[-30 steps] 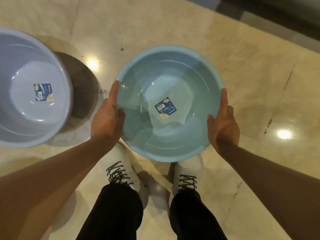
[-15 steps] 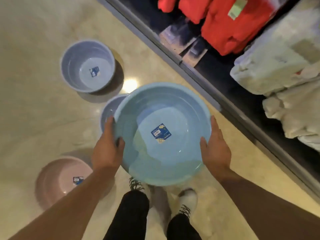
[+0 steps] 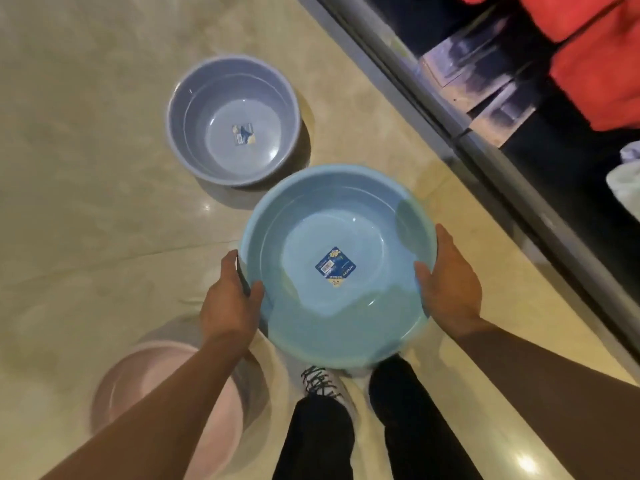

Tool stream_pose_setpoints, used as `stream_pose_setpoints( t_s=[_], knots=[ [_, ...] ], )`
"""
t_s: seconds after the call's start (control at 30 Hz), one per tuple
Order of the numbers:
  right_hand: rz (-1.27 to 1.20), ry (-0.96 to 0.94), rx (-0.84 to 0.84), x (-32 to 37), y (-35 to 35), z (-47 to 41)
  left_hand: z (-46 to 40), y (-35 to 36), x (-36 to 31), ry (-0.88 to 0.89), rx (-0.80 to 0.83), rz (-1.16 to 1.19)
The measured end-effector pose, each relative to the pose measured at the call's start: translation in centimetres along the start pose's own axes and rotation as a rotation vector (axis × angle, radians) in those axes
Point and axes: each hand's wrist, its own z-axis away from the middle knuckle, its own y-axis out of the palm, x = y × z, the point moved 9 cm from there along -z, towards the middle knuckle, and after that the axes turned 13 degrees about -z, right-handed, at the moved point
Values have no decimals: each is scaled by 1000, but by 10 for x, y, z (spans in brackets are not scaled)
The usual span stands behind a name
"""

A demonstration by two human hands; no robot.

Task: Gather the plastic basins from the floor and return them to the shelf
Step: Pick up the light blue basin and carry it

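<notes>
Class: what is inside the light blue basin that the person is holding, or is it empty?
Empty. The light blue basin faces up, its bare floor showing only a label sticker; left hand and right hand grip its rim.

Three plastic basins: one light-blue basin (image 3: 337, 268) near, one lavender basin (image 3: 233, 121) far, one pink basin (image 3: 166, 403) near left.
</notes>
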Motion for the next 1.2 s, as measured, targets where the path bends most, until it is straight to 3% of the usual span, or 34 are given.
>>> stream_pose_setpoints(
  t_s=[0.2, 0.43, 0.7, 0.97, 1.2],
  knots=[
    [139, 3, -22, -44, 75, -48, -38, 79, 43, -93, -17, -31],
    [62, 57, 189, -82, 152, -78, -56, 154, 55, -36, 61, 136],
    [-73, 71, 36, -100, 169, -90, -66, 178, 74, -125, -65, 189],
    [-73, -42, 8, -76, 148, -86, -60, 149, 76, -99, -155, 196],
    [-150, -47, -30, 20, 71, -78, -56, 15, 37, -117, -162, 177]
  ],
)
